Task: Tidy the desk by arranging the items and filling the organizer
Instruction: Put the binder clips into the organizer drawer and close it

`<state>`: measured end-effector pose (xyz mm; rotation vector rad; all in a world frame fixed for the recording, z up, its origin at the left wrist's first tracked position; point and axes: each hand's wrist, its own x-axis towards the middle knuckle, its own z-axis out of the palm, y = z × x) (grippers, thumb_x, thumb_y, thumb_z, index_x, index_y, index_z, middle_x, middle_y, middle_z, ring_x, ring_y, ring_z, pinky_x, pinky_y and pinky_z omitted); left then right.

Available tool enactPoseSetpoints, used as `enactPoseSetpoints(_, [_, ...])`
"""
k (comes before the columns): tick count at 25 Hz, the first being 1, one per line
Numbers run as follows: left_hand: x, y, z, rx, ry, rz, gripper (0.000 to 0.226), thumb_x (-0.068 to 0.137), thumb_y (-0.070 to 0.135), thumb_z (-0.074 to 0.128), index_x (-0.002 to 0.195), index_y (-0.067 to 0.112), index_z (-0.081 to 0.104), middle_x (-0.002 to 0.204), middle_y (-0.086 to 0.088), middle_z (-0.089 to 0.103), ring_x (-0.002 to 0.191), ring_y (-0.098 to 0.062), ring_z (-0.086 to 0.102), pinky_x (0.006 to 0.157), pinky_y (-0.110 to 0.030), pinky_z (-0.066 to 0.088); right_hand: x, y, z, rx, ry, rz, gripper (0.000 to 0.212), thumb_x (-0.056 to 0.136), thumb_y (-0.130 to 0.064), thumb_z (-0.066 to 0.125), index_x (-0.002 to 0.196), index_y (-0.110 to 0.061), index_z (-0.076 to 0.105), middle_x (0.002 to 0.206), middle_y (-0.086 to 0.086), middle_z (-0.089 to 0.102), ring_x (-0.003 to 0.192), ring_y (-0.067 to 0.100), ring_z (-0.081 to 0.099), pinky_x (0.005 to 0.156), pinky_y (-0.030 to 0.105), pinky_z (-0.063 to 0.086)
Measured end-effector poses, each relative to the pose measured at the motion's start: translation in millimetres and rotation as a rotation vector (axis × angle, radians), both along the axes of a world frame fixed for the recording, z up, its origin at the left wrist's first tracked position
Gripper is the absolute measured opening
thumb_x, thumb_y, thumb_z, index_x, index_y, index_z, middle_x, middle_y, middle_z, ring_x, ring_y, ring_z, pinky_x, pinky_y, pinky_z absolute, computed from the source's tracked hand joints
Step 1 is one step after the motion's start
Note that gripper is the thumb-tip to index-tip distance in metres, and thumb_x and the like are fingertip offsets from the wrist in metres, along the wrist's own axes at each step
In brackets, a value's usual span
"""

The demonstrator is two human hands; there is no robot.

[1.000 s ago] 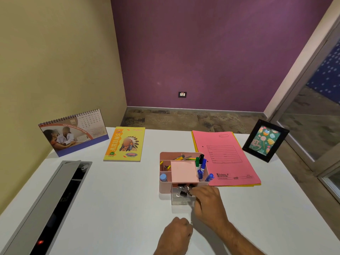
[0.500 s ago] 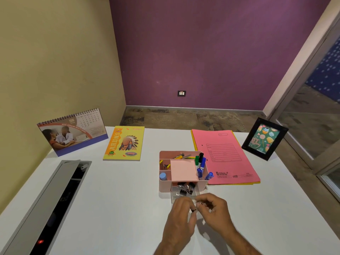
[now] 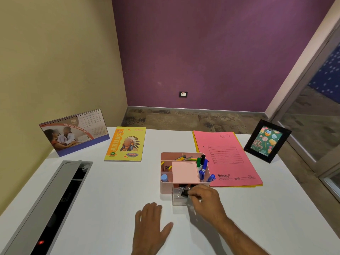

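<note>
Pink organizer (image 3: 166, 188) near the counter (image 3: 114, 190) centre is mostly filled. My right hand (image 3: 206, 199) pinches a binder clip (image 3: 182, 192) over its open drawer (image 3: 177, 200); my left hand (image 3: 150, 223) rests flat, released. Remaining, I judge: closing the drawer.

organizer (image 3: 166, 188) mid-desk, notebook (image 3: 125, 143) behind-left, folder (image 3: 226, 159) to its right, calendar (image 3: 73, 132) far left

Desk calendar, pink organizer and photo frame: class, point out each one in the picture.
Desk calendar (image 3: 73, 133): head view, middle of its front page.
Pink organizer (image 3: 166, 189): head view, its front wall.
Photo frame (image 3: 266, 141): head view, centre of the card inside.
</note>
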<state>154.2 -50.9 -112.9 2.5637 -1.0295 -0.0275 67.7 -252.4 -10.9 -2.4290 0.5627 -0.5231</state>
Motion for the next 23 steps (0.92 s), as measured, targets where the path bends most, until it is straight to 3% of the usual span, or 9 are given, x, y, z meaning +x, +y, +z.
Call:
enactPoseSetpoints(1, [1,7,-11,0.093,0.009,0.035,0.070,0.075,0.074,0.049,0.122,0.022,0.059,0.130,-0.005,0.061,0.126,-0.031,0.046,0.109,-0.054,0.021,3,1,0,-0.037,0.041,0.005,0.018,0.078,-0.008,0.068,0.088,-0.018,0.078,0.090,-0.008,0.074,0.080,0.006,0.066,0.077,0.024,0.057])
enactPoseSetpoints(3, [0,14,-22,0.156,-0.007,0.078,0.086,0.077,0.081,0.039,0.139,0.023,0.051,0.148,-0.009,0.046,0.142,-0.033,0.024,0.115,-0.059,0.002,10,2,-1,-0.115,0.093,0.009,0.017,0.080,-0.009,0.067,0.089,-0.018,0.078,0.092,-0.006,0.075,0.082,0.010,0.067,0.079,0.025,0.057])
enactPoseSetpoints(7, [-2,14,-19,0.171,0.000,0.047,0.090,0.076,0.084,0.037,0.144,0.025,0.044,0.157,-0.009,0.031,0.149,-0.028,0.008,0.109,-0.069,0.015,20,7,-1,-0.187,0.273,0.041,0.019,0.088,-0.018,0.062,0.103,-0.020,0.074,0.103,-0.003,0.073,0.092,0.016,0.067,0.084,0.025,0.054])
enactPoseSetpoints(11, [-2,13,-22,0.174,0.003,0.039,0.092,0.075,0.085,0.038,0.145,0.027,0.039,0.160,-0.005,0.018,0.147,-0.031,0.013,0.108,-0.072,0.018,22,11,-3,-0.207,0.417,0.076,0.023,0.090,-0.027,0.054,0.110,-0.027,0.066,0.107,-0.005,0.071,0.094,0.017,0.066,0.083,0.026,0.055])
enactPoseSetpoints(16, [1,12,-25,0.168,-0.017,0.043,0.096,0.074,0.087,0.037,0.149,0.027,0.030,0.161,-0.004,0.014,0.149,-0.031,0.007,0.107,-0.073,0.018,9,20,-8,-0.140,0.301,0.090,0.037,0.092,-0.028,0.046,0.126,-0.029,0.060,0.127,-0.011,0.063,0.115,0.012,0.058,0.099,0.022,0.044])
enactPoseSetpoints(18, [2,12,-26,0.167,-0.024,0.047,0.096,0.074,0.087,0.038,0.147,0.026,0.037,0.160,-0.005,0.016,0.151,-0.028,-0.001,0.108,-0.073,0.018,-3,26,-9,-0.135,0.210,0.060,0.037,0.083,-0.022,0.051,0.117,-0.027,0.066,0.117,-0.011,0.068,0.107,0.011,0.061,0.093,0.024,0.047])
enactPoseSetpoints(20, [1,12,-26,0.163,-0.034,0.053,0.092,0.075,0.086,0.036,0.144,0.025,0.045,0.159,-0.006,0.019,0.151,-0.027,-0.002,0.108,-0.072,0.019,-16,30,-16,-0.185,0.138,0.086,0.034,0.071,-0.016,0.056,0.100,-0.025,0.070,0.097,-0.010,0.072,0.088,0.012,0.065,0.077,0.027,0.055])
enactPoseSetpoints(23, [0,12,-26,0.156,-0.041,0.056,0.091,0.076,0.086,0.035,0.143,0.025,0.046,0.159,-0.005,0.019,0.151,-0.027,-0.002,0.108,-0.072,0.018,-27,34,-24,-0.210,0.229,0.091,0.041,0.061,-0.017,0.061,0.099,-0.027,0.073,0.093,-0.012,0.074,0.083,0.011,0.068,0.074,0.026,0.057])
